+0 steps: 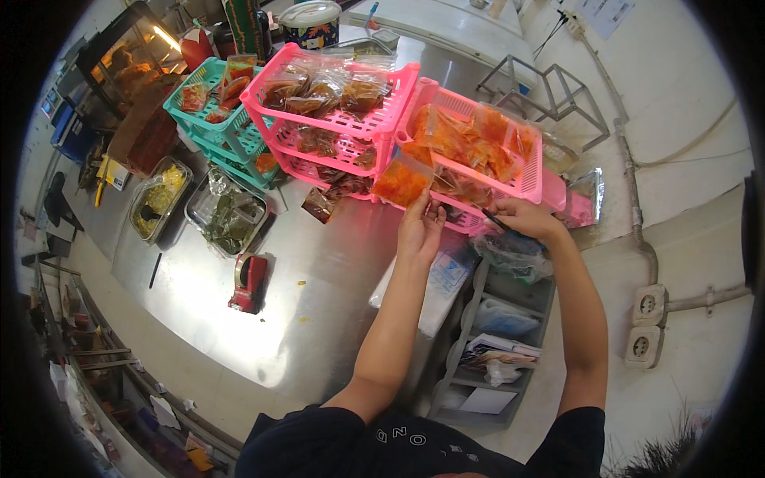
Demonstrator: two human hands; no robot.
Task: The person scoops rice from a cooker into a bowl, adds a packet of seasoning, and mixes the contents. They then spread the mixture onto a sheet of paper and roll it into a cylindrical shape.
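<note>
A clear zip bag of orange-red sauce (404, 179) is held upright by my left hand (422, 227), whose fingers grip its lower edge. My right hand (526, 220) holds a slim black stick-like thing, perhaps a pen (495, 218), at the front of the right pink plastic basket (532, 191). More bags of orange sauce (472, 143) lie in that basket's top tier. On the left, a stacked pink basket (334, 122) holds bags of brown sauce (326, 92). One brown bag (320, 205) hangs out at the foot of this stack.
On the steel table (323, 287) are a red tape dispenser (248, 283), a clear tray of green leaves (227, 210) and a tray of yellow pieces (158, 203). Teal baskets (209, 119) rise behind them. A grey compartment rack (505, 382) stands at the right, near wall sockets (647, 322).
</note>
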